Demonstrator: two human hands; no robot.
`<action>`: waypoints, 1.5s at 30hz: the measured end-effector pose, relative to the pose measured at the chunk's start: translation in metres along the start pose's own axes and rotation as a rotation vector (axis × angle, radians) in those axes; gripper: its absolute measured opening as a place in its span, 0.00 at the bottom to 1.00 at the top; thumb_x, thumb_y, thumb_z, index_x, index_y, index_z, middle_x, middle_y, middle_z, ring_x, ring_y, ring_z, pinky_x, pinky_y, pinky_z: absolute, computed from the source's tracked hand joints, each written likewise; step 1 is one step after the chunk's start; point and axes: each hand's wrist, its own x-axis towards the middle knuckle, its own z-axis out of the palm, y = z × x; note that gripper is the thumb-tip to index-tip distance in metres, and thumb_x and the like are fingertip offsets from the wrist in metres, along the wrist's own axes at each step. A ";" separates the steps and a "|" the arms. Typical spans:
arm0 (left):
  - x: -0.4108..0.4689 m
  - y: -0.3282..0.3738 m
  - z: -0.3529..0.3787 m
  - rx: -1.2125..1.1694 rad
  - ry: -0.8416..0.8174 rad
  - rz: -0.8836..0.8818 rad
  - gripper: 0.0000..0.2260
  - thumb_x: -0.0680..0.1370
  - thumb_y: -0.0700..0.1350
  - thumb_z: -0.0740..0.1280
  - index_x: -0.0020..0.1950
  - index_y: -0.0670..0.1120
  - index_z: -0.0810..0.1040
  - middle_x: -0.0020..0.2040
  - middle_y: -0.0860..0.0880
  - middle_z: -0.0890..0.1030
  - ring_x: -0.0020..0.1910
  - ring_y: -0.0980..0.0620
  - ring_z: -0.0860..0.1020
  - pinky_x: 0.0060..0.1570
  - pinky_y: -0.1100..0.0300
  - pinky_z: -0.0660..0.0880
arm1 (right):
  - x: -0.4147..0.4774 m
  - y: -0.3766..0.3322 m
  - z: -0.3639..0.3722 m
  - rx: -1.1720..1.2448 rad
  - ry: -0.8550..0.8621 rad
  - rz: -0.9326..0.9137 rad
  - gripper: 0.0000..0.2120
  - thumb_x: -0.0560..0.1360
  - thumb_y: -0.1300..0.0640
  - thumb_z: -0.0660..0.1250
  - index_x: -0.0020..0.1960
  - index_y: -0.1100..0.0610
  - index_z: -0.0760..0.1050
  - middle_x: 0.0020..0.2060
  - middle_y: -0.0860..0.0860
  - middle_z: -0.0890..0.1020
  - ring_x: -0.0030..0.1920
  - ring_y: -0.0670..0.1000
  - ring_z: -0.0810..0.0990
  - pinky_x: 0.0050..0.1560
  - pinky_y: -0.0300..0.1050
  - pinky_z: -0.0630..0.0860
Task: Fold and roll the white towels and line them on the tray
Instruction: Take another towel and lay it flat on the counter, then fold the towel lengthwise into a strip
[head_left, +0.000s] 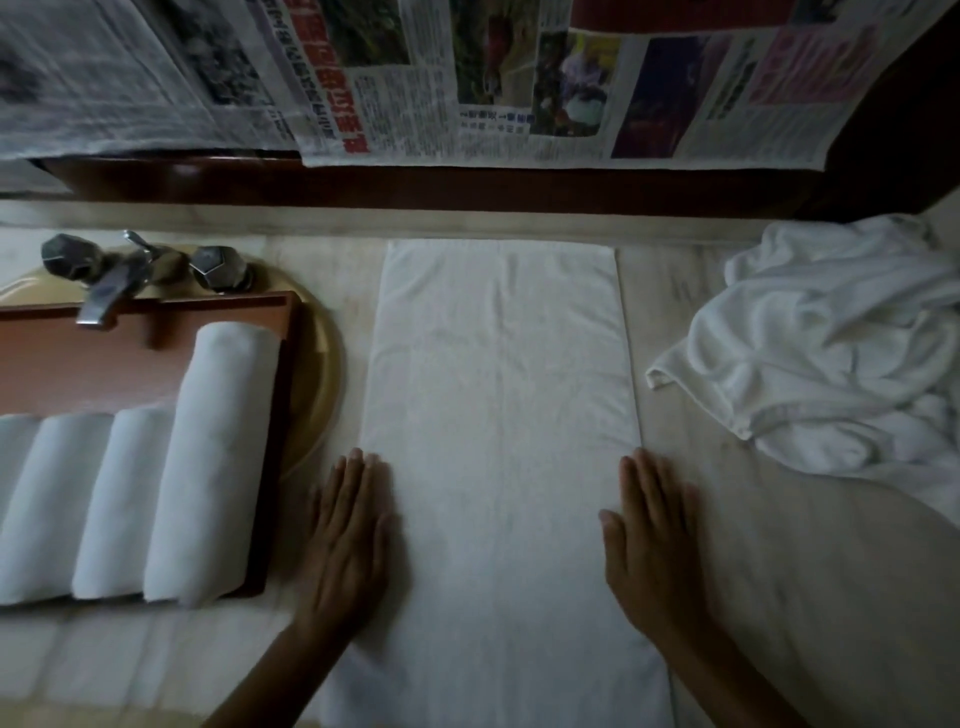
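Folding done, rolling not begun: long folded white terry towel (498, 441) at centre, left hand (350, 530) and right hand (654, 535) flat, holding nothing, on its edges. Red-brown wooden tray (283, 364) with rolled white towels (156, 499) at 9 o'clock. Next: likely roll from near end.

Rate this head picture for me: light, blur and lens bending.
Head view: dim, flat light, no glare; the folded towel is the brightest patch, with a soft shadow on it beside the left hand; newspaper print along the top is smeared; the lower left corner below the rolled towels is blurred; the wide lens splays the towel's long edges toward the bottom.
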 end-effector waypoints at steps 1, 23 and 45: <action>-0.007 0.010 -0.002 -0.008 0.008 0.020 0.26 0.84 0.49 0.52 0.81 0.40 0.60 0.83 0.43 0.56 0.82 0.43 0.54 0.78 0.38 0.54 | -0.006 -0.010 -0.002 0.012 0.012 0.011 0.28 0.83 0.50 0.56 0.79 0.63 0.63 0.80 0.57 0.60 0.81 0.59 0.59 0.80 0.59 0.51; -0.033 0.018 0.009 0.136 -0.220 0.150 0.30 0.85 0.61 0.47 0.84 0.52 0.43 0.84 0.49 0.41 0.82 0.51 0.38 0.81 0.44 0.45 | -0.017 -0.050 0.021 -0.040 -0.069 -0.036 0.29 0.84 0.43 0.54 0.80 0.56 0.64 0.80 0.56 0.62 0.81 0.59 0.56 0.77 0.63 0.57; -0.050 0.070 -0.010 0.026 -0.109 0.010 0.19 0.80 0.52 0.62 0.70 0.47 0.75 0.69 0.46 0.75 0.69 0.43 0.73 0.68 0.47 0.68 | -0.020 -0.033 -0.007 0.168 0.021 -0.005 0.18 0.78 0.44 0.62 0.62 0.51 0.79 0.61 0.49 0.79 0.64 0.54 0.76 0.62 0.53 0.71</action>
